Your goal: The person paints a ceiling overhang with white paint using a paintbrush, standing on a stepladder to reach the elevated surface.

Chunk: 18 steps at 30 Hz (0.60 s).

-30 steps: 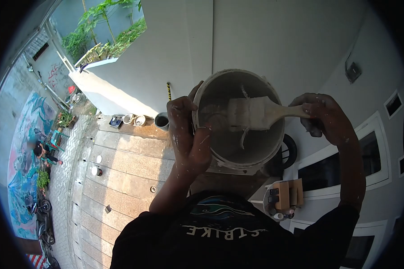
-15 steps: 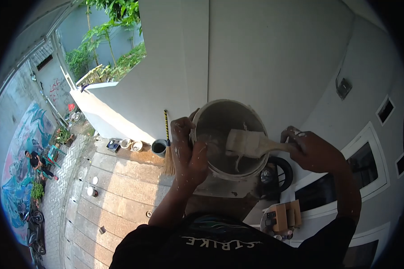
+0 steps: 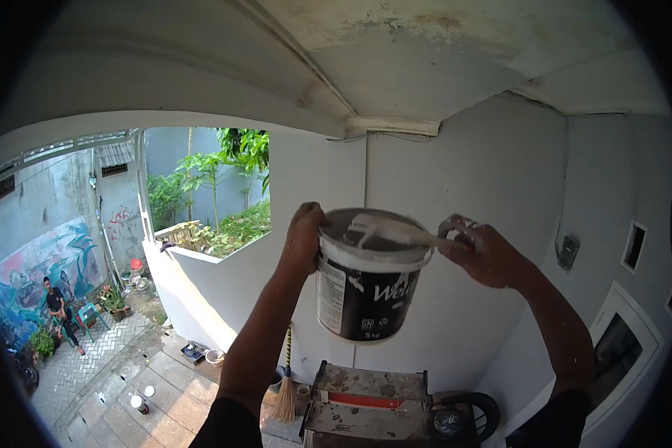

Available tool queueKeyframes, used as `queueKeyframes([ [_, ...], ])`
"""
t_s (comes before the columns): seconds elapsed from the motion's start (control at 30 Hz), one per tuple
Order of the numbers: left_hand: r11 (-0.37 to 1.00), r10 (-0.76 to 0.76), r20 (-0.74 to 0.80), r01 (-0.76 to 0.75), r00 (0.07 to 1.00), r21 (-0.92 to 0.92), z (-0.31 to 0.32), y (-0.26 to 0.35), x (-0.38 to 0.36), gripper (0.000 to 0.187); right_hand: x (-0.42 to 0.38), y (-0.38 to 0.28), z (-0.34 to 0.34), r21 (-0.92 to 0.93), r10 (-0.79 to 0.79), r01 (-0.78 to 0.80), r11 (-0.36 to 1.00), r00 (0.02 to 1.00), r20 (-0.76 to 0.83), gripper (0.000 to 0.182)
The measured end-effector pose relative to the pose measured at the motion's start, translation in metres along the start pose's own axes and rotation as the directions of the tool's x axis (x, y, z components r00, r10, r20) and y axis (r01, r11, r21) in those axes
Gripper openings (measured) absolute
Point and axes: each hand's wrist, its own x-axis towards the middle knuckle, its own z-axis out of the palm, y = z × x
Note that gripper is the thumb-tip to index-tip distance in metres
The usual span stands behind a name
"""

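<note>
My left hand (image 3: 305, 237) grips the rim of a black and white paint bucket (image 3: 366, 302) on its left side and holds it up in the air. A wide paintbrush (image 3: 392, 230) lies across the bucket's mouth, its bristle end inside and coated with pale paint. Closed round the brush handle, my right hand (image 3: 478, 250) is to the right of the bucket, with white paint smears on its fingers. The paint level inside the bucket is hidden from this angle.
Below the bucket stands a paint-spattered stepladder (image 3: 369, 396), beside a black tyre (image 3: 485, 414). A broom (image 3: 285, 403) leans at the grey wall (image 3: 463, 187). Overhead is a stained, peeling ceiling (image 3: 425, 52). A seated person (image 3: 58, 306) is outside at far left.
My view has tilted up, bringing the ceiling into sight. Both hands have raised the bucket and brush, so the bucket's labelled side shows instead of its inside.
</note>
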Motion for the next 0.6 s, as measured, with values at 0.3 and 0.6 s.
queueKeyframes([
  [0.3,0.980,-0.063,0.187,0.096,0.980,-0.176,0.015,0.126,0.121,0.021,0.144,-0.057,-0.083,0.141,-0.028,0.069,0.988,0.961,-0.277,0.023],
  [0.6,0.989,-0.122,0.126,0.132,0.984,-0.073,0.011,0.145,0.157,0.029,0.238,-0.077,-0.071,0.154,-0.136,0.228,0.961,0.880,-0.455,0.031],
])
